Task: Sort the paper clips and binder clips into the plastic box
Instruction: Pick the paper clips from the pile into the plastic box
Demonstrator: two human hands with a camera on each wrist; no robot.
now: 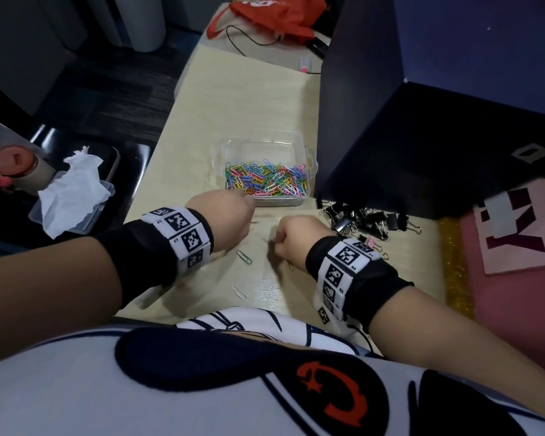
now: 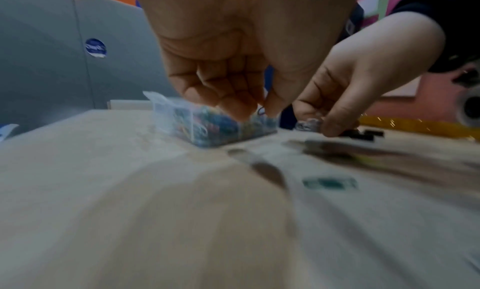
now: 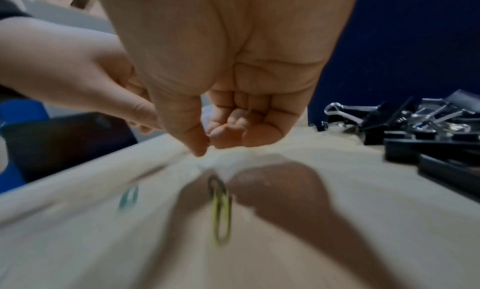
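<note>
A clear plastic box (image 1: 233, 143) (image 2: 176, 117) stands mid-table, and coloured paper clips (image 1: 265, 179) fill its near half. Just above the box's near left corner, my left hand (image 1: 224, 215) (image 2: 257, 110) pinches a small dark paper clip (image 2: 261, 110) between thumb and curled fingers. My right hand (image 1: 291, 236) (image 3: 207, 144) hovers low over the table with its fingers curled and thumb against forefinger; no clip shows between them. A yellow-green clip (image 3: 221, 211) (image 1: 290, 266) lies under it. A green clip (image 1: 244, 257) and a white clip (image 1: 239, 292) lie loose nearby. Black binder clips (image 1: 368, 220) (image 3: 415, 121) are heaped to the right.
A dark blue partition (image 1: 422, 121) rises right of the box and behind the binder clips. A pink mat (image 1: 516, 231) lies at the right. Left of the table edge, a tissue on a clear lid (image 1: 73, 190) rests on a black seat. A red bag (image 1: 274, 14) sits far off.
</note>
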